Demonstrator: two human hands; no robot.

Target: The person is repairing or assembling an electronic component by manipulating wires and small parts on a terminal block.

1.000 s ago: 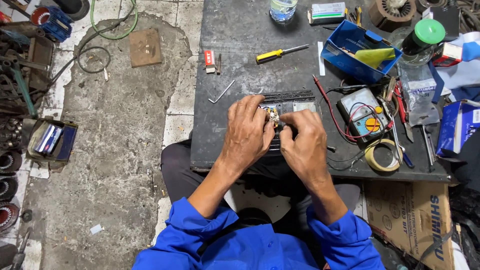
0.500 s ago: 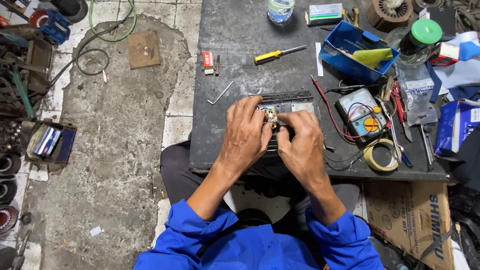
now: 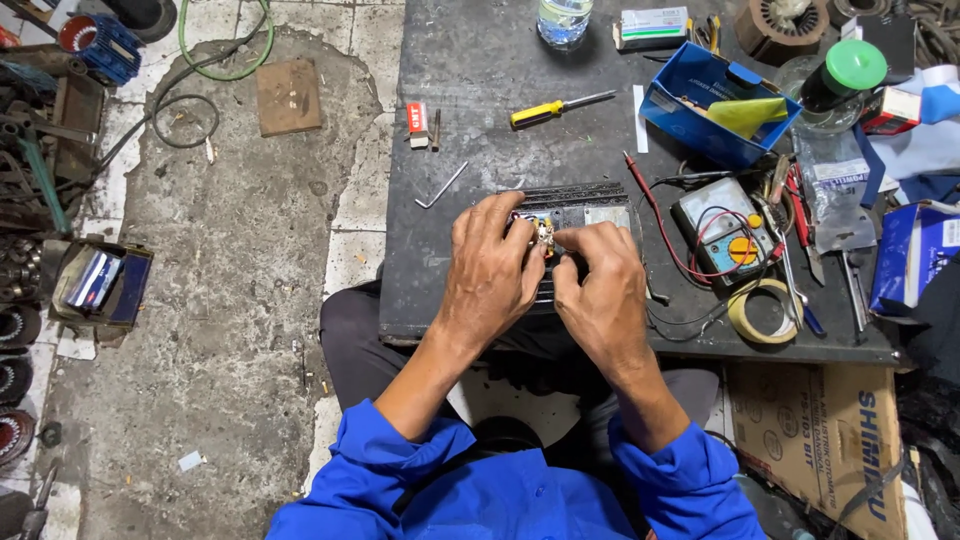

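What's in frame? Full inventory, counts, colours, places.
black finned part: 1, black, bench centre, under both hands
screwdriver: 1, yellow handle, bench top centre
hex key: 1, metal, bench left
multimeter: 1, grey with orange dial, right of hands
tape roll: 1, tan, bench front right
blue tray: 1, blue, bench upper right
bottle: 1, clear, bench top edge
cardboard box: 1, brown, floor lower right
left hand: 1, grip on the part
right hand: 1, grip on the part
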